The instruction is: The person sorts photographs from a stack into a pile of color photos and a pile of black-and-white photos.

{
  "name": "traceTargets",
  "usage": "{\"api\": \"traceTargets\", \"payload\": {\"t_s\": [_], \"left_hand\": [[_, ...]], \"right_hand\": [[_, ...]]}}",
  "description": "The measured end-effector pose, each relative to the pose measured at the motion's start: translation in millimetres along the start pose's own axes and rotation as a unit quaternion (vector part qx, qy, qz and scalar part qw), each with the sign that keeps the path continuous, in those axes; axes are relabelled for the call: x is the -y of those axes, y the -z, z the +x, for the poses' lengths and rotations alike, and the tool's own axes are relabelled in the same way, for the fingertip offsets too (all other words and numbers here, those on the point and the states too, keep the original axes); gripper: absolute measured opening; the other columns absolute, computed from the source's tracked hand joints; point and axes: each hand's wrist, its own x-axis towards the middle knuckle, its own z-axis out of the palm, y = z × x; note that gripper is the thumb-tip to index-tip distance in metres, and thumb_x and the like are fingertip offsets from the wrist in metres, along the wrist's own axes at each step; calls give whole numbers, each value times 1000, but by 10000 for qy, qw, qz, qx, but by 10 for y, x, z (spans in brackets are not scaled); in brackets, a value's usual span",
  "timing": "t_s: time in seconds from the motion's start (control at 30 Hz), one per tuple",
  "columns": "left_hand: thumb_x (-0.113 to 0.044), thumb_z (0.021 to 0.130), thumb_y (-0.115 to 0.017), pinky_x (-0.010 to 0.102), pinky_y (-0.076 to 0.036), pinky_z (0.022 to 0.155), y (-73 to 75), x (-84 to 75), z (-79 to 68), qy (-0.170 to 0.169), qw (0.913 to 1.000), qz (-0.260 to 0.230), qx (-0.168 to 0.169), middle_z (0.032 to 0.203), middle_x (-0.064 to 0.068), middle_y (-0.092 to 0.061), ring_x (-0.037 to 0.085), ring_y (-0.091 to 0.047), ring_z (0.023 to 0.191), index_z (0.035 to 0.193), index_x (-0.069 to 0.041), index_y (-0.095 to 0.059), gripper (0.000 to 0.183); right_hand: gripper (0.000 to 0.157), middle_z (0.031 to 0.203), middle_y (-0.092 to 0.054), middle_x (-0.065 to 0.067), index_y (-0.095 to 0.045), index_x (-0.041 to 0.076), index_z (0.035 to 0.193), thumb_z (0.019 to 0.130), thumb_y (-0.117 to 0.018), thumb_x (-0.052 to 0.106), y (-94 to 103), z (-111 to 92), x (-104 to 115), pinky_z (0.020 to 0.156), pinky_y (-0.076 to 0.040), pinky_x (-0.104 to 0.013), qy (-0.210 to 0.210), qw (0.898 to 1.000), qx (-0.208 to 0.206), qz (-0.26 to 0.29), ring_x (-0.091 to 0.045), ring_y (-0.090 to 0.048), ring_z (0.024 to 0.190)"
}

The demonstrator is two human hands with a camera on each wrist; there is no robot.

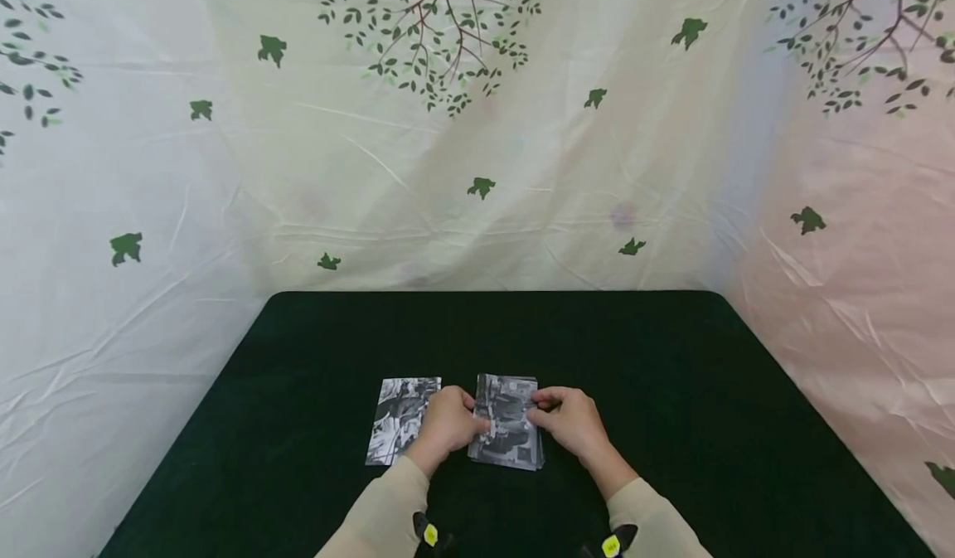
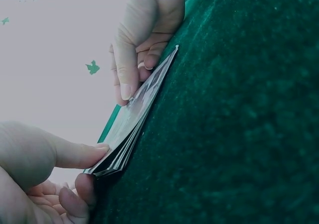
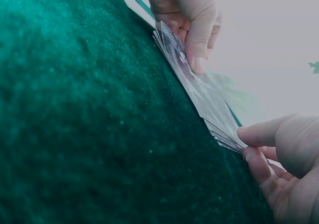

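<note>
A small stack of black-and-white photo cards point(image 1: 509, 446) lies on the dark green cloth between both hands. My left hand point(image 1: 449, 419) pinches the stack's left edge, thumb on top and fingers at the side. In the left wrist view the top card point(image 2: 127, 119) stands slightly apart from those under it at that edge. At the stack's right edge, my right hand point(image 1: 574, 421) pinches with thumb and forefinger; the right wrist view shows these fingertips at the layered card edges point(image 3: 224, 143). Another black-and-white photo point(image 1: 395, 417) lies left of the stack, partly covered by my left hand.
The table point(image 1: 656, 351) is covered in dark green cloth and has rounded far corners. Behind it and at both sides hangs a pale curtain point(image 1: 418, 210) printed with leaves and branches. Both forearms wear light sleeves point(image 1: 388, 508) with dark wrist straps.
</note>
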Motion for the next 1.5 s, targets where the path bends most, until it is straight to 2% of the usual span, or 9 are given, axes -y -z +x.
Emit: {"api": "traceTargets", "payload": {"t_s": [0.33,0.53,0.77,1.0,1.23,1.5], "left_hand": [[-8,74,-81,32,-44,54,9,-19,-23,-169,9998,-54,-113,74,7,-55,19,-54,64,87,0,-58,28],[-10,74,-81,31,-44,53,27,-9,-19,-194,9998,-13,-110,76,8,-54,20,-53,64,84,-1,-60,25],[-14,81,-77,31,-41,50,87,-6,-20,82,9995,-228,193,72,7,-55,20,-52,61,72,-7,-60,20],[-16,81,-77,30,-40,48,148,-31,-46,-87,9982,-475,367,60,3,-51,17,-49,53,68,-7,-59,24],[-17,82,-76,30,-47,54,184,-69,-50,-206,9916,-1073,693,63,3,-59,16,-55,58,82,-6,-64,17],[-17,83,-76,30,-47,54,165,-115,-58,-292,9891,-1349,522,68,4,-59,16,-54,59,87,-6,-61,19]], "right_hand": [[22,98,-63,-1,-71,20,103,82,-77,25,7,6,-1,64,-46,-31,2,10000,-41,-12,-17,-55,75],[22,98,-62,-1,-71,21,103,82,-77,23,4,0,2,63,-46,-31,-34,10000,-56,32,-17,-56,73],[25,97,-62,-2,-69,17,107,83,-76,21,1,-9,14,63,-47,-31,-67,9999,-112,38,-16,-57,74],[21,88,-62,-1,-70,15,107,86,-72,21,-4,-2,-8,60,-47,-31,17,9998,-171,123,-16,-57,70],[16,89,-63,-4,-71,12,102,92,-66,24,8,4,-31,62,-51,-32,0,9962,-281,830,-18,-59,71],[17,87,-64,-9,-69,8,103,94,-63,22,25,21,-42,63,-53,-34,13,9824,-370,1831,-21,-63,72]]}}
